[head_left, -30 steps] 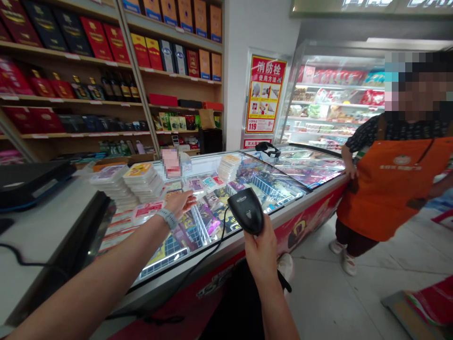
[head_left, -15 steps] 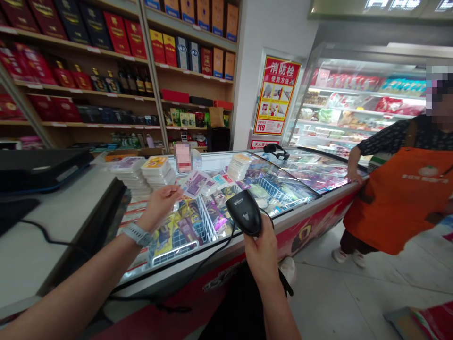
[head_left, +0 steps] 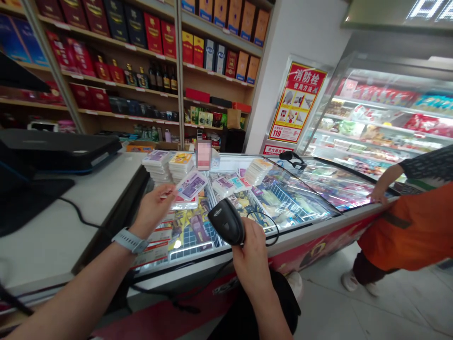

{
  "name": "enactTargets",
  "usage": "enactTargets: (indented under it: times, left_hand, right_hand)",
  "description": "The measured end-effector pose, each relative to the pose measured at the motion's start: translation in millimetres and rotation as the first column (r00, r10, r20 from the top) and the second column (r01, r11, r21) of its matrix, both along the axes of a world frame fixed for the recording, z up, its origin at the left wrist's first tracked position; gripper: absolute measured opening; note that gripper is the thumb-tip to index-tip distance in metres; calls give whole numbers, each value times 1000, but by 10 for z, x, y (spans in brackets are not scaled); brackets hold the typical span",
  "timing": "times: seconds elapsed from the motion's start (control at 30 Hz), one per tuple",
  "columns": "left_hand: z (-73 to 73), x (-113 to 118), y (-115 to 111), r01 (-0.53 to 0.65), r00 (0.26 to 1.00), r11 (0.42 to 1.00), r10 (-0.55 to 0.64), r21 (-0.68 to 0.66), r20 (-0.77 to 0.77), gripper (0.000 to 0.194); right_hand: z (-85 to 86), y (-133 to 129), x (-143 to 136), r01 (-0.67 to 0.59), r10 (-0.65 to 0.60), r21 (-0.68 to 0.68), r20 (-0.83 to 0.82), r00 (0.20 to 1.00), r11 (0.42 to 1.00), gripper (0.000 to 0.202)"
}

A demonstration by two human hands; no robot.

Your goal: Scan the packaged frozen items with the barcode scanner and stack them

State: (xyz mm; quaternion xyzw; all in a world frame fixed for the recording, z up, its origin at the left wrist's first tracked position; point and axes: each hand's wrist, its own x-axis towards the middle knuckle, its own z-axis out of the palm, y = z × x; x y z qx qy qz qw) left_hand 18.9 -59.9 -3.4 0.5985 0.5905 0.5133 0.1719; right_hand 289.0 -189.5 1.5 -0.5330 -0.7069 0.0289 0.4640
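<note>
The right hand (head_left: 252,257) gripped a black barcode scanner (head_left: 226,227), its cord (head_left: 264,226) looping loosely beside it. The left hand (head_left: 153,210) pinched a small purple packet (head_left: 191,185) by one edge, lifted above the freezer's glass lid (head_left: 283,208) just ahead of the scanner. The thin grip could have let the packet slip onto the glass, and the slack cord might have snagged on the freezer's edge (it hung close). Inside the freezer, wire baskets (head_left: 207,208) held colourful wrapped goods. Stacked flat packs (head_left: 169,165) sat on the lid by the tabletop (head_left: 53,226). Farther off, another person's hand (head_left: 377,196) rested on the freezer.
</note>
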Motion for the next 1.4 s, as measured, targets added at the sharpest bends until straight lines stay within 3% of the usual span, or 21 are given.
enactTargets:
  times: [0.47,1.07,1.3,1.4]
  left_hand:
    - [-24,7,-17,99,991,995,-102,32,85,51]
    - [13,22,-49,91,995,996,-92,12,29,53]
    - [-46,-4,-4,119,991,993,-120,16,56,53]
    - [-50,-3,4,69,995,998,-69,8,65,53]
  right_hand:
    - [-56,53,-108,-2,2,-3,-5,1000,1000,46]
    - [-87,45,-135,23,-24,32,7,1000,999,51]
    - [-92,55,-132,27,-28,34,16,999,999,49]
    - [-95,54,-134,34,-35,46,16,999,998,49]
